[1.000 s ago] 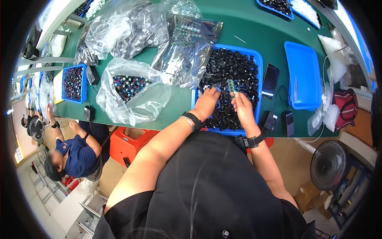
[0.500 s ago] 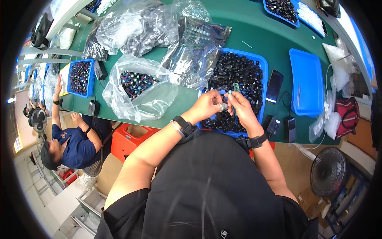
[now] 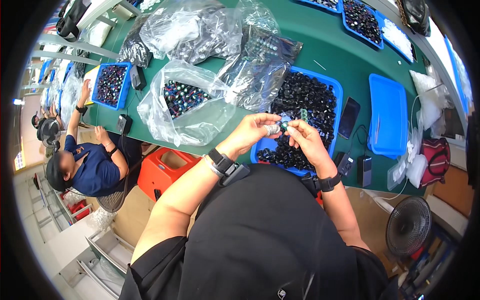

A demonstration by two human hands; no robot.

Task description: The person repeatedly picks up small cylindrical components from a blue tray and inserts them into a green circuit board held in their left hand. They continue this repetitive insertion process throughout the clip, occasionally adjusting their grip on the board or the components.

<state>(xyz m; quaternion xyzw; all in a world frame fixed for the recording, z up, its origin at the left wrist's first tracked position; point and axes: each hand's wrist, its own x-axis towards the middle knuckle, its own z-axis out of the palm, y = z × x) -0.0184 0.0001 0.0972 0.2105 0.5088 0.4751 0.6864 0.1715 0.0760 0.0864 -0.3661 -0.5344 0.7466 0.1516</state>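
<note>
Over the blue tray (image 3: 336, 100), filled with small black caps (image 3: 300, 95), my two hands meet fingertip to fingertip. Between them is a small round dark part with a greenish, shiny face (image 3: 283, 125). My left hand (image 3: 250, 132) pinches it from one side; pale wrapping covers one of its fingers. From the other side my right hand (image 3: 307, 142) closes thumb and fingers on it. Fingertips hide much of the part. Just beyond them, a small green piece resembling circuit board (image 3: 304, 115) lies on the caps.
An open clear bag (image 3: 192, 125) of wired small parts lies left, with larger filled bags (image 3: 195, 32) behind. Right of the tray are a phone (image 3: 349, 117), a power bank (image 3: 364, 170) and a blue tray (image 3: 388, 115). A co-worker (image 3: 95, 170) sits at left beside a red stool (image 3: 162, 172).
My hands have come together, and their fingertips now meet on the small round part. The whole view has shifted slightly. At left, the co-worker's raised arm has moved a little.
</note>
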